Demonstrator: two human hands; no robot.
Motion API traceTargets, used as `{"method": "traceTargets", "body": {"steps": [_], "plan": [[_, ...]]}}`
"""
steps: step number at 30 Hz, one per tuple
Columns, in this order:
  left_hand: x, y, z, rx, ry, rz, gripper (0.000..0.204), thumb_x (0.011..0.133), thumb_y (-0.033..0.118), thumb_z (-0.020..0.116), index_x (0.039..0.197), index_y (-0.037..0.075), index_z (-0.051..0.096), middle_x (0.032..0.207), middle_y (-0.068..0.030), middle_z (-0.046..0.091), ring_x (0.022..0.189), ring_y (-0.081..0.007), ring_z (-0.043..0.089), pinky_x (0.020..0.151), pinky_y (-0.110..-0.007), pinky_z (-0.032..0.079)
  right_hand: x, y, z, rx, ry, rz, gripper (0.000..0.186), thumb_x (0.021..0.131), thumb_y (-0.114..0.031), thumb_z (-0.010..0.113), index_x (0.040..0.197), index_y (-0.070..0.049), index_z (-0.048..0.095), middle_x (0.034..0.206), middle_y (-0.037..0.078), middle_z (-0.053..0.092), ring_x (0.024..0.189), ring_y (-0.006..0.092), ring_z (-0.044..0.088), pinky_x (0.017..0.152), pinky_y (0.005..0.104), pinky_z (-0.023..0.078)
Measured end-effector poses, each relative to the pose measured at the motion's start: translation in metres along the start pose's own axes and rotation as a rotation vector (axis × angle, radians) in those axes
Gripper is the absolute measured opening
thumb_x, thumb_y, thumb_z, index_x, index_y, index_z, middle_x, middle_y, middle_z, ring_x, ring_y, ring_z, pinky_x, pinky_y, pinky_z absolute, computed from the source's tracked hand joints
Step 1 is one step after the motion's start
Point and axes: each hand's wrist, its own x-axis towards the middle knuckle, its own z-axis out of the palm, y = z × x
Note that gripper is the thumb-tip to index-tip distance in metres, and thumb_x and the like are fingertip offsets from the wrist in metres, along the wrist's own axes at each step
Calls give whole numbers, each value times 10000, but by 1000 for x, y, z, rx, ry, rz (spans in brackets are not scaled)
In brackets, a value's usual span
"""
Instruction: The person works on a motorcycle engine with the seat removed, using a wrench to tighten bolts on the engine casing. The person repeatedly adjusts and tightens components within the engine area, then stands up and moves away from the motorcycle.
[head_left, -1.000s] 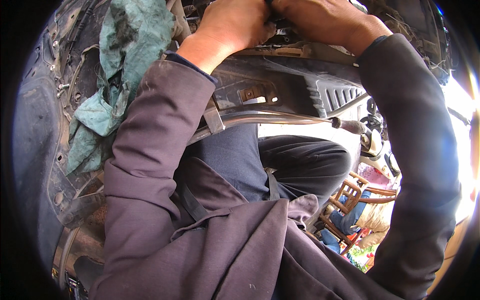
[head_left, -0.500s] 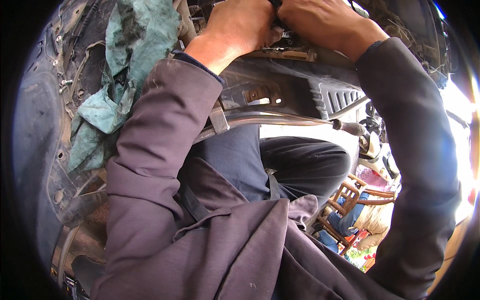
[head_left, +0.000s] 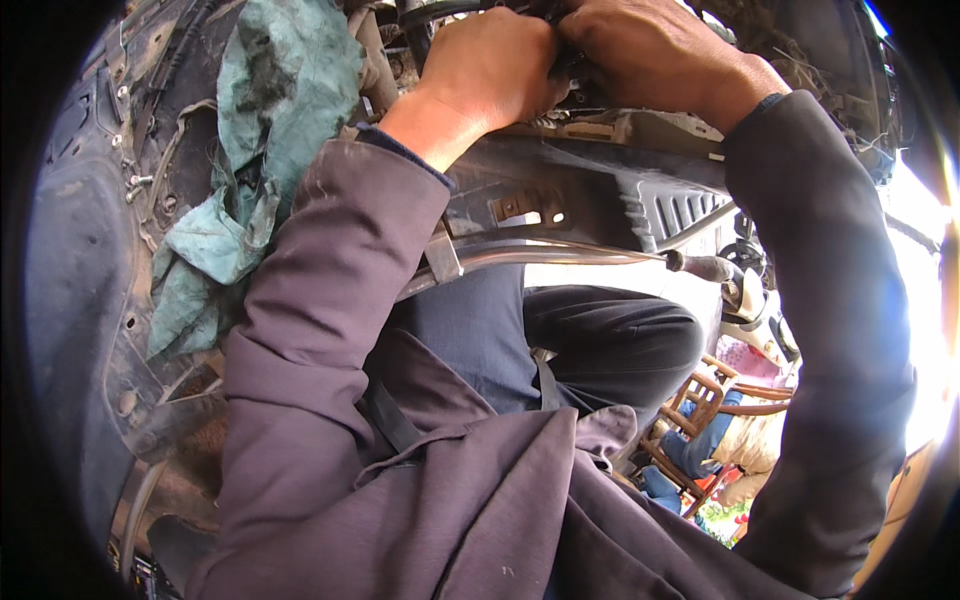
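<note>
My left hand (head_left: 492,70) and my right hand (head_left: 660,55) are close together at the top of the view, over the dark metal frame of an opened vehicle. The fingers of both are curled in toward a dark part (head_left: 572,75) between them, mostly hidden by the hands. What each hand holds cannot be made out. Behind my left hand a black hose or curved tube (head_left: 435,12) shows at the top edge. Left of my left forearm a stained green cloth (head_left: 290,90) hangs over the vehicle's panel.
Below my hands runs a dark metal crossmember (head_left: 590,190) with slots. A thin rod (head_left: 560,254) lies along it, beside a worn handle (head_left: 705,267). A dark body panel (head_left: 75,300) curves at the left. At the lower right stands a wooden chair (head_left: 705,400) with clothes on it.
The view has shifted slightly, so the hands and vehicle appear a little lower. A black hose or tube now shows behind my left hand. Both hands stay together with curled fingers.
</note>
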Motion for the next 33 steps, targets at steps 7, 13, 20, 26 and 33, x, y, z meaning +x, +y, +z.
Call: {"method": "traceTargets", "body": {"steps": [7, 13, 20, 26, 33], "plan": [[3, -1, -5, -29, -148, -82, 253, 818, 361, 747, 943, 147, 799, 900, -157, 756, 907, -353, 739, 820, -465, 599, -4, 2, 1, 52, 7, 38, 163, 701, -164, 702, 805, -54, 762, 1091, 122, 631, 1179, 317, 526, 1022, 457, 413], [-5, -4, -5, -94, 57, 3, 208, 747, 272, 763, 860, 98, 773, 774, -153, 719, 763, -365, 713, 702, -464, 575, -5, -1, -1, 11, 57, 41, 126, 739, -155, 699, 803, -59, 749, 1067, 113, 641, 1145, 309, 551, 973, 439, 445], [-6, -8, -5, -157, 2, 5, 236, 803, 315, 753, 972, 153, 778, 873, -133, 747, 875, -350, 729, 805, -466, 598, -4, -2, -3, 32, 84, 36, 120, 741, -151, 697, 800, -52, 728, 1016, 118, 633, 1086, 309, 570, 931, 433, 466], [-15, -34, -28, -341, 5, -15, 229, 770, 187, 707, 957, 65, 758, 878, -166, 741, 808, -330, 727, 744, -418, 572, -7, -2, -3, -15, 103, 32, 196, 737, -153, 704, 897, -53, 758, 1071, 118, 650, 1119, 307, 570, 948, 429, 466], [-20, -50, -31, -767, -80, -55, 156, 806, -23, 678, 959, -30, 707, 764, 17, 607, 708, -47, 546, 635, -251, 459, -6, -3, -11, 2, 26, 60, 271, 729, -159, 736, 986, -103, 801, 1149, 116, 703, 1132, 320, 600, 1002, 442, 445]]}}
